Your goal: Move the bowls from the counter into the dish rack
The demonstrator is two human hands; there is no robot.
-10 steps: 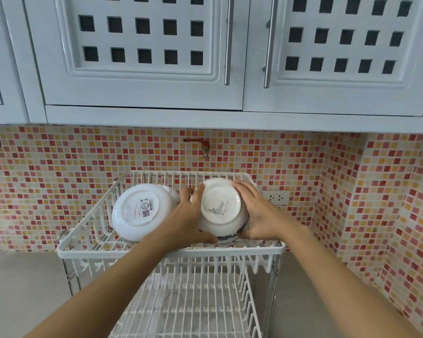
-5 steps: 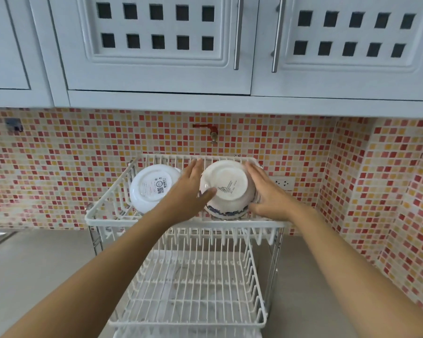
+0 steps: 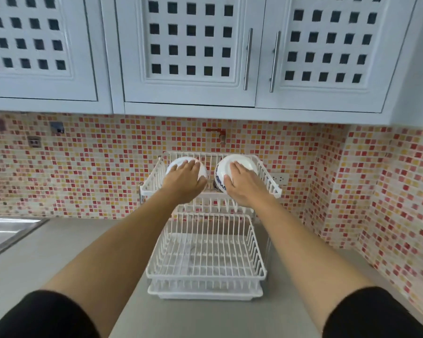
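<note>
A white two-tier wire dish rack [image 3: 271, 186] stands on the grey counter against the tiled wall. Two bowls sit upside down, tilted, side by side in its upper tier. The left bowl [image 3: 178, 161] is plain white, and my left hand [image 3: 185, 180] lies over it with the fingers wrapped on its base. The right bowl [image 3: 241, 160] is white with a blue pattern near the rim, and my right hand [image 3: 243, 185] grips it from the front with the thumb on its left side. Nothing lies in the lower tier [image 3: 205, 254].
The grey counter [image 3: 66, 245] runs left to a steel sink [image 3: 3, 230]. White cabinets [image 3: 191, 45] hang low above the rack. A small red tap [image 3: 217, 134] and a wall socket [image 3: 280, 178] sit on the mosaic wall, which turns a corner at the right.
My left hand left the patterned bowl and moved onto the plain white bowl. My right hand stays on the patterned bowl. The view has pulled back from the rack.
</note>
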